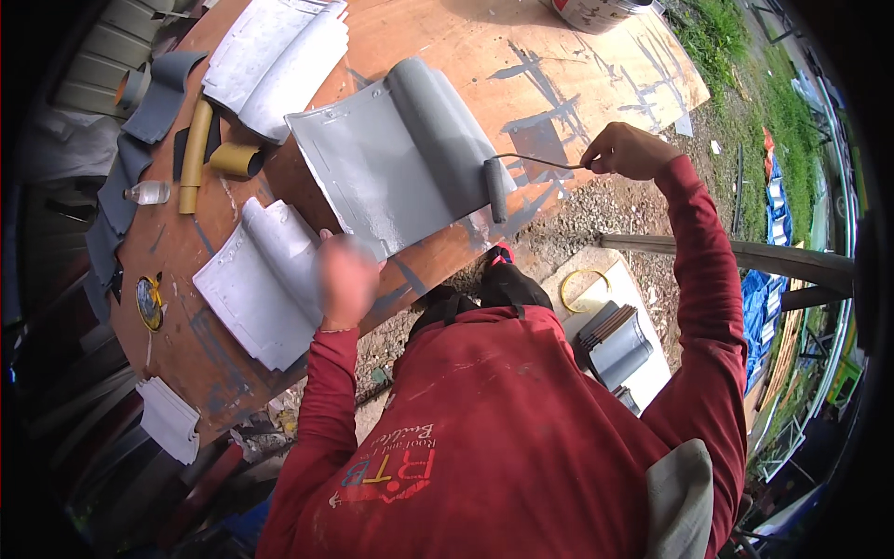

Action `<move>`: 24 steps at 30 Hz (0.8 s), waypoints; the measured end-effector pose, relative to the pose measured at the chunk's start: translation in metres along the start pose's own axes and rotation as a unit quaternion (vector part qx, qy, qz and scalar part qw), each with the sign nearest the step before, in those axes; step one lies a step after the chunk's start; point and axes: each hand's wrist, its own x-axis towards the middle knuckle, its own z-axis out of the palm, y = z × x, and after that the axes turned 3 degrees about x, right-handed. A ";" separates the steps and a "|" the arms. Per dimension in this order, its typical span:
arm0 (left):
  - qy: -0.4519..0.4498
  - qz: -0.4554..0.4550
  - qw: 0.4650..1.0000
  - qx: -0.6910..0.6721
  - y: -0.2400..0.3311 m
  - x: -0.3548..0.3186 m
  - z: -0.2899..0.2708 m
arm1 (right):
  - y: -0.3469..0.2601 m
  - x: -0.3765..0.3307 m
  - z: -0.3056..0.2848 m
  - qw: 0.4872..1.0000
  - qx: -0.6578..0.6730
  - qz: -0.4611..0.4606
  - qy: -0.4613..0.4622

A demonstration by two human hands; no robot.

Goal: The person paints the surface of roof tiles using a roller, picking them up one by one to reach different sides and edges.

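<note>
A roof tile, coated in wet-looking grey paint, lies tilted on the wooden table in front of me. My right hand is closed around the grip end of a small paint roller. Its thin wire stem runs left from my fingers, and the grey sleeve rests against the tile's right edge. My left hand is at the tile's near left corner, beside a stack of pale tiles. Blur covers its fingers, so I cannot see whether they grip or only touch.
Another stack of pale tiles lies at the far left. Near it are yellow sandpaper rolls, a clear bottle and a roll of tape. A paint bucket stands at the far edge. A wooden beam juts in at right.
</note>
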 end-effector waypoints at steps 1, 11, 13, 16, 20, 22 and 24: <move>0.016 0.000 1.000 0.010 0.004 -0.002 0.006 | 0.017 -0.017 -0.004 0.998 -0.041 -0.010 0.036; 0.045 -0.035 0.998 0.008 -0.019 0.022 -0.007 | 0.011 -0.055 0.053 0.975 -0.145 0.051 0.158; 0.056 -0.035 0.998 0.006 -0.035 0.030 -0.018 | -0.013 -0.043 0.053 0.970 -0.188 0.072 0.132; 0.049 -0.039 0.998 -0.011 -0.035 0.029 -0.022 | -0.026 -0.055 0.043 0.974 -0.170 0.066 0.132; 0.039 -0.036 0.999 0.006 -0.011 0.014 -0.005 | -0.039 -0.078 0.043 0.985 0.056 0.030 0.158; 0.028 -0.033 0.999 0.020 0.008 0.003 0.006 | -0.040 -0.086 0.051 0.981 0.117 0.023 0.154; 0.011 -0.008 0.997 0.076 0.025 -0.011 0.023 | -0.028 -0.096 0.079 0.940 0.262 0.044 0.215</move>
